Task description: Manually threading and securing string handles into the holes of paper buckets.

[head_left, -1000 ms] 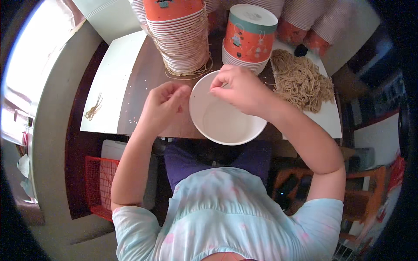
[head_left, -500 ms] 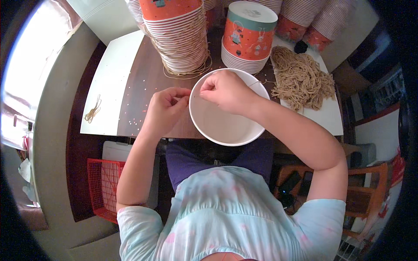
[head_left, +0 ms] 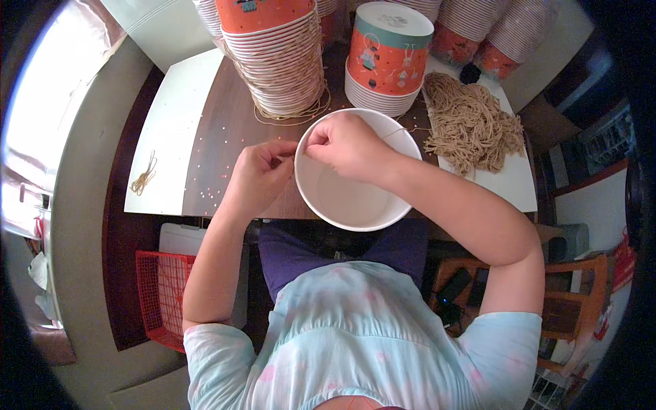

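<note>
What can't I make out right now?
In the head view:
- Right hand: anything it pinches, hidden by the hand itself.
- Left hand: its grip, hidden by its curled fingers.
- Cord: near end, behind the right hand.
- Tub: outer wall, hidden by its rim.
- Left stack: top, cut off by the upper edge.

A loose, pale-blue cloth top (head_left: 342, 311) with soft pink blotches – gathered beneath a curved seam (head_left: 335, 333) – has short matching sleeves (head_left: 215, 362) at seven and five o'clock, a rounded neckline (head_left: 328, 397) at six; dark-purple cloth legwear (head_left: 290, 253) shows at its twelve.
</note>
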Tool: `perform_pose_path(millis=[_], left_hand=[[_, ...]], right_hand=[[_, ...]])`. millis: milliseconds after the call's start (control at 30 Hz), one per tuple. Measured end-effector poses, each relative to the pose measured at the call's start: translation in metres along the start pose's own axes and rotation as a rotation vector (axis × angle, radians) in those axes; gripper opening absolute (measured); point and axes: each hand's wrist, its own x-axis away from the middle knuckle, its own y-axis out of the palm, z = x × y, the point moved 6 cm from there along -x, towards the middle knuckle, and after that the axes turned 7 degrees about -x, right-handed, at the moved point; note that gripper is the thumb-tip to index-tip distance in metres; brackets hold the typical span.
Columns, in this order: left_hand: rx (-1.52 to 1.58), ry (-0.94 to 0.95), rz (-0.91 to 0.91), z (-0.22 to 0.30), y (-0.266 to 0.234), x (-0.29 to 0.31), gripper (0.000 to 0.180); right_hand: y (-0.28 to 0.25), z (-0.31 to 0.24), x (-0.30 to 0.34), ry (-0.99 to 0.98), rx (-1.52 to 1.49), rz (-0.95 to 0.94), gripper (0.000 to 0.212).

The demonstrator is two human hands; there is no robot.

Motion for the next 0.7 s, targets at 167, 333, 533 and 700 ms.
perform_pose_path(millis=[167, 333, 533, 700], left_hand=[[0.047, 0.076, -0.008, 0.002, 0.0, -0.002, 0.019], [-0.423, 0.351, 0.105, 0.022, -0.003, 0.005, 0.013], [-0.032, -0.044, 0.016, -0.014, 0.0, -0.002, 0.012], [0.78, -0.288, -0.103, -0.036, 0.018, 0.016, 0.014]], right_hand=[[0.0, -0.004, 0.001, -0.022, 0.016, -0.01, 0.013], [0.0, -0.011, 0.001, -0.007, 0.036, -0.065, 0.014], [-0.026, -0.041, 0.019, 0.076, 0.198, -0.245, 0.045], [-0.053, -0.087, 0.07, -0.2, 0.457, -0.1, 0.043]])
